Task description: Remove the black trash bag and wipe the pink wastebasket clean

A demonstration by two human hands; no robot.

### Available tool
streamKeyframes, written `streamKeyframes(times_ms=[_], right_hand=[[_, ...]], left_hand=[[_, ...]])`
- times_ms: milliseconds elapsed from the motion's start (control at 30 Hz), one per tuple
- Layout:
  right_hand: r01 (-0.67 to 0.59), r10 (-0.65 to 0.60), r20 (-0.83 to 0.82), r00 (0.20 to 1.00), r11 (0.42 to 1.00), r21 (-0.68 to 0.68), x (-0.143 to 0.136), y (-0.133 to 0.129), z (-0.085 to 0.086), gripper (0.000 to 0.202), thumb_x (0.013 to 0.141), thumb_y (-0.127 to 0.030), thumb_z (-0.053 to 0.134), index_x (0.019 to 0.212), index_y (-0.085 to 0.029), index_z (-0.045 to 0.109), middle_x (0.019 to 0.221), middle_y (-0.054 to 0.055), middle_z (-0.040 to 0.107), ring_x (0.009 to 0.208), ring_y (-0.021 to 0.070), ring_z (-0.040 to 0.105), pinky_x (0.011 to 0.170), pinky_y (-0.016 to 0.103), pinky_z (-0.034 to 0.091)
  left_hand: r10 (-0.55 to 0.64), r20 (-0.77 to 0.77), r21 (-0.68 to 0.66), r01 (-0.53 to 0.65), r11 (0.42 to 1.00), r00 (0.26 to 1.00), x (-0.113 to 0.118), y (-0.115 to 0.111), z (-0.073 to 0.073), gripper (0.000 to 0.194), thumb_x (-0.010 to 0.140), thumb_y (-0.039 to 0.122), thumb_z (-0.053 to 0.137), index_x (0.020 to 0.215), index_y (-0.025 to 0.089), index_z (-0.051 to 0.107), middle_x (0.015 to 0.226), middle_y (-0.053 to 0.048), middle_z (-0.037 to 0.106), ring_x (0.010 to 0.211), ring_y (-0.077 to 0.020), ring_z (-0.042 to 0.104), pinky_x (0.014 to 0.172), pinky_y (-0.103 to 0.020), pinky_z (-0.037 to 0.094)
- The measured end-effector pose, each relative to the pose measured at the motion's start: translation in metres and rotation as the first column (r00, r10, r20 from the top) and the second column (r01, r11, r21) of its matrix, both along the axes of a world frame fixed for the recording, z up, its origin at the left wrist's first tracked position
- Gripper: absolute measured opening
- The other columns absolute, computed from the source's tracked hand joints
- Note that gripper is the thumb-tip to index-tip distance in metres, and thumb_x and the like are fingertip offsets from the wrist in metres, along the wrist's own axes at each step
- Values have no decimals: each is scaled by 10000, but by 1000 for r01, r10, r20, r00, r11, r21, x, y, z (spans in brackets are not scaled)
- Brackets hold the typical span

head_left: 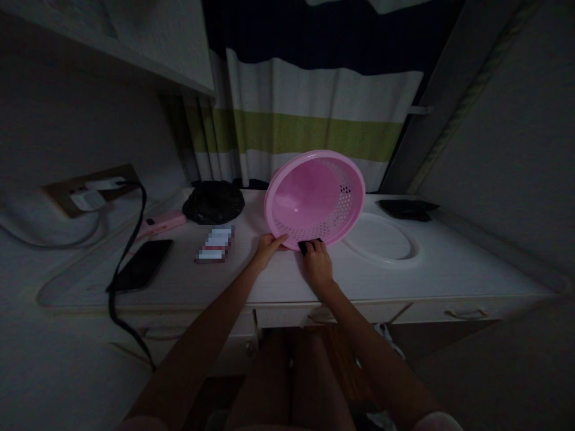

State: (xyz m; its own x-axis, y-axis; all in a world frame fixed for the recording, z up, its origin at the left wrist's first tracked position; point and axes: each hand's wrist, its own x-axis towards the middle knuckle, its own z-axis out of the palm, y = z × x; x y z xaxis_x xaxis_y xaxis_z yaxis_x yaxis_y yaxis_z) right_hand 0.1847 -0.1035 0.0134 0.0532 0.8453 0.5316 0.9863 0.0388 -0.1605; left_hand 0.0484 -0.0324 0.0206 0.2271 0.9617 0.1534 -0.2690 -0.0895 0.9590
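Observation:
A pink plastic basket (314,154) with a perforated wall is tilted on the desk, its round mouth facing me. At its lower left rim is my left hand (265,250), closed, with the thumb over the edge. My right hand (318,268) is closed around a small black piece (304,246), possibly a cloth or sponge, at the bottom of the rim. The fingers hide most of that black thing. A white ring-shaped piece (415,251) lies flat on the desk, right of the basket and partly behind it.
On the left of the white desk (278,287) lie a black phone (146,263), a lit phone (215,244), a pink device (164,222) and a black plastic bag (214,202). A black cable (142,203) hangs from the wall socket. Black flat material (406,209) lies back right.

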Motion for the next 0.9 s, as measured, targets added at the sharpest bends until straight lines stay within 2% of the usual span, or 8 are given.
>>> streamKeyframes(times_ms=[167,267,400,667,767,900], right_hand=[[-76,77,-52,996,997,12,-33,1,5,301,823,-118,375,1086,-102,522,1019,134,536,978,217,431,873,336,358],[-112,114,-77,990,993,22,-37,3,8,282,838,-154,388,1082,-128,525,1000,117,540,955,208,441,858,325,368],[-129,129,-47,990,992,6,-22,2,8,264,827,-158,419,1059,-142,544,999,99,545,958,204,440,852,305,371],[-89,89,24,996,996,-27,27,-4,7,257,810,-111,423,1002,-161,587,1033,84,562,1000,194,430,888,304,336],[-81,82,20,996,996,-24,29,-3,6,264,804,-97,420,987,-155,600,1013,87,572,988,198,435,881,311,339],[-105,105,-33,994,994,0,17,0,3,261,794,-90,435,969,-158,616,984,73,578,953,192,448,871,296,353]], left_hand=[[58,-21,8,-58,998,998,-2,3,-3,373,542,356,727,761,60,666,676,-76,671,555,-150,597,535,-255,506],[100,-20,18,-100,995,995,-3,4,-3,366,551,359,716,752,58,668,651,-71,663,534,-144,584,500,-241,488],[82,13,7,-82,997,997,-3,3,0,350,549,343,716,747,59,669,654,-74,670,549,-157,595,552,-281,513],[152,18,15,-152,988,988,-4,6,-1,308,572,343,702,721,76,665,691,-81,682,543,-136,587,535,-247,494],[143,7,25,-143,989,990,-3,4,2,361,571,378,702,763,75,660,735,-90,686,568,-142,593,550,-258,498],[58,-15,49,-57,997,998,0,1,2,442,577,416,698,855,76,642,819,-99,683,633,-159,607,559,-267,509]])
